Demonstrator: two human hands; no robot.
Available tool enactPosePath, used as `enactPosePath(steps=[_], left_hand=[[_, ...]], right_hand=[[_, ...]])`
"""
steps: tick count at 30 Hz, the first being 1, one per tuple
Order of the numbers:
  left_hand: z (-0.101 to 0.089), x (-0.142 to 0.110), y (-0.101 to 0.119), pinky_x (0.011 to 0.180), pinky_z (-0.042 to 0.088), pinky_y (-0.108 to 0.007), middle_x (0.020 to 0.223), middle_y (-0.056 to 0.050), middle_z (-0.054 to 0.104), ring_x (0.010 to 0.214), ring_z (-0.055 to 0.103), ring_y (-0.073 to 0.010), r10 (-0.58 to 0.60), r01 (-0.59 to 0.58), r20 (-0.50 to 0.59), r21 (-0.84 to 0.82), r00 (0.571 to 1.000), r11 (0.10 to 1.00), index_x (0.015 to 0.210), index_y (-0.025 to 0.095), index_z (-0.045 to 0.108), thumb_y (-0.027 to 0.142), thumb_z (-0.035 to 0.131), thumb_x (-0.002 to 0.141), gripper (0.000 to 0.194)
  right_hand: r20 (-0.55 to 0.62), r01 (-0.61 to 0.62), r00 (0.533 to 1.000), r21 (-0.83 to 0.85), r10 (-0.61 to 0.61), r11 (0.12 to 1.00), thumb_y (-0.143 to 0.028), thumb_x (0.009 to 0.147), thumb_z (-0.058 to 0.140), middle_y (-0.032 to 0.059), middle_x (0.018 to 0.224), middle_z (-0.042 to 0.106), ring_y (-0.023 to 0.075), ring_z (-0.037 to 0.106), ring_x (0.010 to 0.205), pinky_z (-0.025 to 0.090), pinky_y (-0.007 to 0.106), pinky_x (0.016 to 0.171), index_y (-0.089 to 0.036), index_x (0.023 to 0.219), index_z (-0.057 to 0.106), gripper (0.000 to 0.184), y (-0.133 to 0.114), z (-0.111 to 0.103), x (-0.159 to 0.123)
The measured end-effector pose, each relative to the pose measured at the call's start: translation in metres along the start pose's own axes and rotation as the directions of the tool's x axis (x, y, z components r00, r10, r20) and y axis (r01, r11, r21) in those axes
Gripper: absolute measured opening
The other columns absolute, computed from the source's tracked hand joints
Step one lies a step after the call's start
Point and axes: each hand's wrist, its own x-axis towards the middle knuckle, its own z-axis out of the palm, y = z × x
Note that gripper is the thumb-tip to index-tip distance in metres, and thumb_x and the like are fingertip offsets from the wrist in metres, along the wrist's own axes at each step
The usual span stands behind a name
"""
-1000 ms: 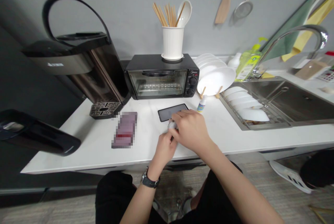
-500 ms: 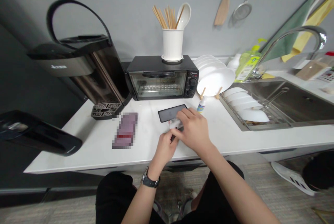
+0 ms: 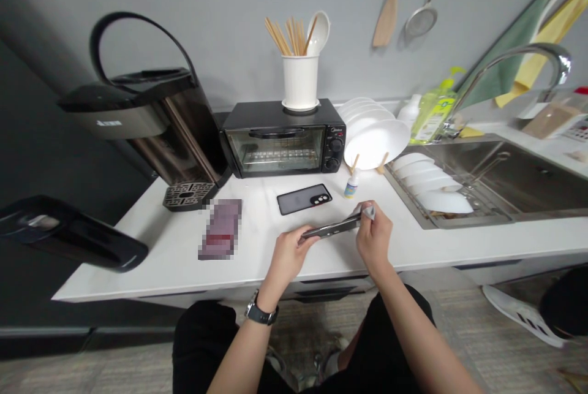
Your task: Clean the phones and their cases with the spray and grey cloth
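My left hand (image 3: 288,254) is closed on the left end of a dark phone (image 3: 333,228), which I see nearly edge-on above the counter. At the phone's right end, my right hand (image 3: 374,238) pinches a crumpled whitish wipe (image 3: 369,212) against it. Just beyond lies a black-rimmed phone case (image 3: 303,199) with camera cutouts, flat on the white counter (image 3: 261,247). A small white bottle (image 3: 351,185) with a blue and yellow label stands upright to the right of the case.
A toaster oven (image 3: 275,143) with a cup of chopsticks (image 3: 301,81) stands behind. Left are a water dispenser (image 3: 179,136), a pixelated purple item (image 3: 223,228) and a black cylinder (image 3: 73,234). Right are racked plates (image 3: 376,143) and a sink (image 3: 546,179).
My right hand has moved right, with the wipe, to the phone's far end. The phone is now turned lengthwise between my hands, and the case is fully uncovered.
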Motion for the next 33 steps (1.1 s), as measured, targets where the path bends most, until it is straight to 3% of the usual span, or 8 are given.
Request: enactPosePath(steps=[6, 10, 15, 18, 22, 27, 30, 33], left_hand=[[0.001, -0.001, -0.001, 0.058, 0.034, -0.023, 0.062, 0.003, 0.059, 0.057, 0.049, -0.0126, 0.046, -0.037, -0.049, 0.163, 0.998, 0.986, 0.091, 0.019, 0.075, 0.036, 0.062, 0.099, 0.023], [0.002, -0.001, 0.002, 0.059, 0.038, -0.023, 0.068, 0.001, 0.068, 0.06, 0.057, -0.0143, 0.055, -0.046, -0.031, 0.234, 0.998, 0.971, 0.093, 0.02, 0.074, 0.032, 0.059, 0.099, 0.02], [0.003, -0.001, -0.005, 0.071, 0.05, -0.03, 0.088, -0.012, 0.079, 0.075, 0.07, -0.0225, -0.008, 0.042, -0.102, 0.333, 0.995, 0.942, 0.088, 0.014, 0.075, 0.009, 0.056, 0.087, 0.02], [0.002, -0.002, -0.006, 0.069, 0.05, -0.029, 0.084, -0.011, 0.079, 0.072, 0.07, -0.0223, -0.011, 0.04, -0.089, 0.333, 0.996, 0.942, 0.084, 0.014, 0.075, 0.007, 0.058, 0.085, 0.019], [0.001, -0.003, 0.0, 0.064, 0.044, -0.024, 0.08, -0.004, 0.078, 0.067, 0.067, -0.0166, 0.036, -0.024, -0.047, 0.229, 0.998, 0.973, 0.094, 0.018, 0.077, 0.02, 0.06, 0.096, 0.017], [0.002, -0.003, 0.004, 0.063, 0.042, -0.023, 0.08, -0.003, 0.077, 0.065, 0.065, -0.0156, 0.024, -0.013, -0.059, 0.19, 0.998, 0.982, 0.1, 0.019, 0.078, 0.033, 0.065, 0.098, 0.019], [0.002, -0.002, 0.003, 0.063, 0.043, -0.023, 0.079, -0.003, 0.077, 0.066, 0.065, -0.0158, 0.027, -0.015, -0.06, 0.184, 0.998, 0.983, 0.097, 0.019, 0.077, 0.032, 0.063, 0.098, 0.019], [0.001, -0.002, -0.002, 0.064, 0.045, -0.023, 0.078, -0.004, 0.077, 0.067, 0.066, -0.0167, 0.048, -0.035, -0.049, 0.224, 0.998, 0.974, 0.089, 0.018, 0.076, 0.018, 0.057, 0.094, 0.02]], right_hand=[[0.062, 0.039, 0.998, -0.315, -0.021, 0.948, -0.027, 0.107, 0.035, 0.0082, 0.092, 0.073, 0.0254, 0.062, 0.091, 0.04, 0.043, 0.092, -0.021, 0.088, 0.067, 0.037, 0.011, 0.004, -0.011], [0.167, 0.167, 0.978, -0.257, -0.127, 0.952, -0.021, 0.106, 0.038, 0.0057, 0.117, 0.076, 0.0288, 0.058, 0.127, 0.017, 0.058, 0.122, -0.023, 0.103, 0.071, 0.033, -0.011, 0.02, -0.028], [0.464, 0.409, 0.811, -0.013, -0.357, 0.912, -0.025, 0.105, 0.044, 0.0103, 0.144, 0.065, 0.0247, 0.052, 0.138, 0.024, 0.047, 0.124, -0.015, 0.143, 0.057, 0.041, -0.062, 0.048, -0.056], [0.519, 0.471, 0.753, 0.006, -0.405, 0.882, -0.03, 0.107, 0.044, 0.0123, 0.141, 0.066, 0.0255, 0.055, 0.129, 0.036, 0.043, 0.114, -0.013, 0.146, 0.054, 0.044, -0.062, 0.046, -0.055], [0.441, 0.427, 0.849, -0.247, -0.292, 0.87, -0.034, 0.108, 0.045, 0.0105, 0.104, 0.073, 0.0268, 0.059, 0.097, 0.041, 0.042, 0.092, -0.016, 0.117, 0.068, 0.03, -0.016, 0.017, -0.029], [0.278, 0.23, 0.955, -0.455, -0.109, 0.86, -0.029, 0.108, 0.039, 0.0068, 0.08, 0.064, 0.0248, 0.054, 0.08, 0.039, 0.039, 0.077, -0.022, 0.082, 0.063, 0.036, 0.018, -0.004, -0.005], [0.258, 0.205, 0.961, -0.415, -0.101, 0.886, -0.027, 0.107, 0.039, 0.0093, 0.093, 0.07, 0.0277, 0.059, 0.098, 0.04, 0.047, 0.098, -0.02, 0.092, 0.066, 0.032, -0.002, 0.01, -0.017], [0.378, 0.318, 0.898, -0.203, -0.226, 0.926, -0.033, 0.106, 0.045, 0.0133, 0.128, 0.069, 0.0308, 0.051, 0.133, 0.021, 0.056, 0.122, -0.016, 0.126, 0.063, 0.032, -0.036, 0.029, -0.043]])
